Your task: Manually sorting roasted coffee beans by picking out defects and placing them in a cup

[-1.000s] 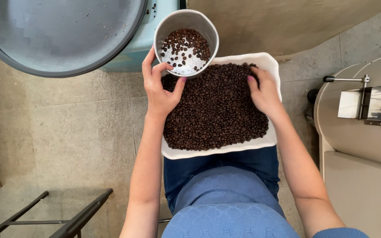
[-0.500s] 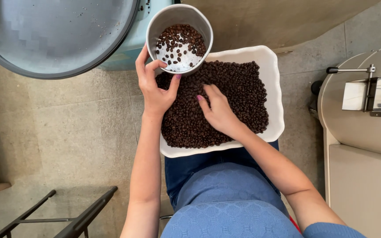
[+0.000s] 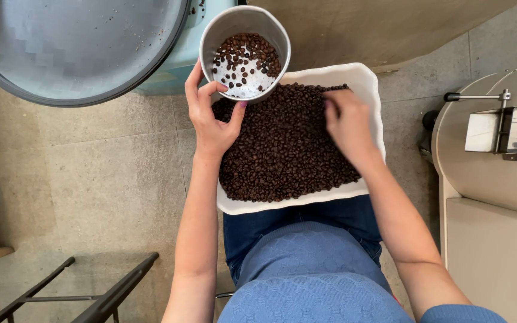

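— We see open floor (image 3: 91, 179) left of the white tray (image 3: 369, 84); nothing blocks a hand there.

— To the right, the steel machine (image 3: 492, 155) crowds us; farther off, the grey cup (image 3: 243, 24) and big round pan (image 3: 73, 48) stand in the way.

left hand (image 3: 210, 119) gripping, right hand (image 3: 347, 122) curled, fingers pinched

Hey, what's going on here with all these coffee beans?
A seated person has a white tray heaped with roasted coffee beans on their lap. The left hand holds a small metal cup, partly filled with beans, at the tray's far edge. The right hand rests on the beans, fingers pinched together near the tray's far side.
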